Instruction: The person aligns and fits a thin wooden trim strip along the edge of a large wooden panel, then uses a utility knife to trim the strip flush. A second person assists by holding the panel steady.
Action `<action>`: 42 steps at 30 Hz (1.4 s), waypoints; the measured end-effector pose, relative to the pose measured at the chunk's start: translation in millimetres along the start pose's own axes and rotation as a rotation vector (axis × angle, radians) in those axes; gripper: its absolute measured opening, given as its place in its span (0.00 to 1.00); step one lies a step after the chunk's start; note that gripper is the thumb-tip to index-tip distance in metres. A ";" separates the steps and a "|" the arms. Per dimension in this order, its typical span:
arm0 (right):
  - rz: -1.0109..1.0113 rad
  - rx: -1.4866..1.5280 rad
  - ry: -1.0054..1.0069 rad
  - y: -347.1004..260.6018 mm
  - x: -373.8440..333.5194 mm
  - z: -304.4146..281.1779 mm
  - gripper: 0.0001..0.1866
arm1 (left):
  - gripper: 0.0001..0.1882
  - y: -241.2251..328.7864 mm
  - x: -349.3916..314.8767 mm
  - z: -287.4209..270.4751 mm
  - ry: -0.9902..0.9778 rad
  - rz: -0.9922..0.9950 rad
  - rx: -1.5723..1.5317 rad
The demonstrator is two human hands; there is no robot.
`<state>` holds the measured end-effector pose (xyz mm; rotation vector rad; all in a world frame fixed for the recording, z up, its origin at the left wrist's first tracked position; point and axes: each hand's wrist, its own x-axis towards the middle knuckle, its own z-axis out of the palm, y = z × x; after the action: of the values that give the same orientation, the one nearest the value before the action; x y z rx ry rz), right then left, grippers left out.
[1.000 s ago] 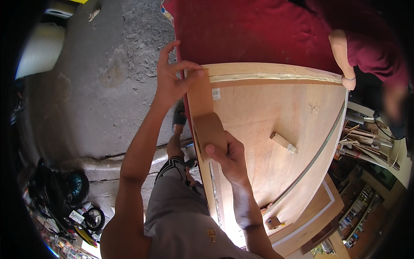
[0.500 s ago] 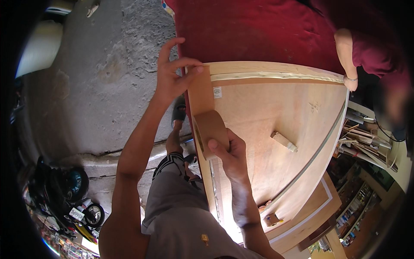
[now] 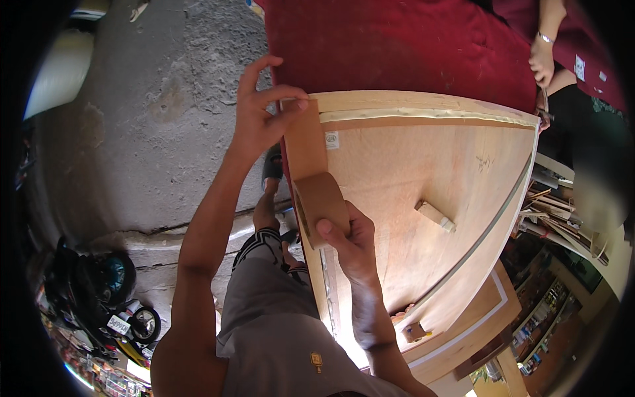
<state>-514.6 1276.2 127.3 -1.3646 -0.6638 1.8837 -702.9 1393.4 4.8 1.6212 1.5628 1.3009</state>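
Observation:
My right hand (image 3: pixel 350 241) grips a wide roll of brown tape (image 3: pixel 325 198), fingers behind it and thumb on its face. From the roll a flat strip runs along the left edge of a large wooden panel (image 3: pixel 403 165). At the panel's far left corner, the thumb and forefinger of my left hand (image 3: pixel 261 116) pinch the strip's end; another finger stretches away from them. Red cloth (image 3: pixel 383 46) lies beyond and beneath the panel.
A small wood block (image 3: pixel 435 216) rests on the panel. At the far right, a co-worker's hand (image 3: pixel 542 66) holds a hammer-like tool by the panel's corner. Scrap wood (image 3: pixel 562 218) is piled at right. A motorcycle (image 3: pixel 99 298) stands at lower left on the concrete floor (image 3: pixel 152 126).
The co-worker's hand has left the panel's far right corner and now shows above it with a tool. The roll in my right hand has shifted very slightly nearer; my left hand stays at the corner.

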 end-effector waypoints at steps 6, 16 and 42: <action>0.031 -0.006 -0.014 -1.1 2.0 0.6 0.10 | 0.06 3.5 2.4 -3.1 -0.066 -0.088 -0.098; 0.035 -0.036 -0.017 -4.5 1.4 1.3 0.10 | 0.08 -2.1 -5.3 3.9 -0.006 -0.121 -0.087; 0.027 -0.077 0.025 -3.4 4.5 -2.7 0.13 | 0.38 -16.6 17.0 -40.7 -0.138 -0.063 0.049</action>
<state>-512.0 1281.8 126.3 -1.4502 -0.7155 1.8762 -748.7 1403.1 10.8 1.6410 1.5597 1.1014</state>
